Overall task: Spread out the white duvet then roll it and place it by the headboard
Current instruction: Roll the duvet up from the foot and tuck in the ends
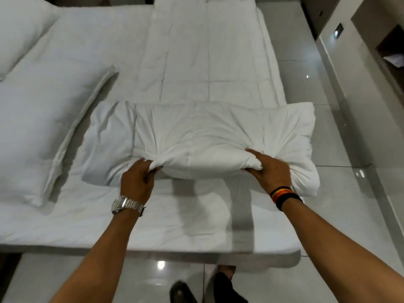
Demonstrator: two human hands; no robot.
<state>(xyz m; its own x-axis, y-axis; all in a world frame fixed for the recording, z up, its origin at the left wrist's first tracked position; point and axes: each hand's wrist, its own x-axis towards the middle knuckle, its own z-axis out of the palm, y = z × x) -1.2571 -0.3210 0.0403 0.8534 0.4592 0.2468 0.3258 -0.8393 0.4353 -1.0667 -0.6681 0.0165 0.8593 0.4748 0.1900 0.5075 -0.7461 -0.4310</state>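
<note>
The white duvet (203, 132) lies on the bed as a long folded strip running away from me, with its near end turned up into a thick roll. My left hand (137, 178), with a metal watch on the wrist, grips the roll's near edge on the left. My right hand (271, 171), with a striped band on the wrist, grips the same edge on the right. The right end of the roll hangs past the bed's side.
Two white pillows (39, 127) lie at the left on the bed (153, 226). Glossy grey floor tiles (328, 138) run along the right side and in front. A wall unit with a recess (389, 51) stands at the right. My feet show at the bottom.
</note>
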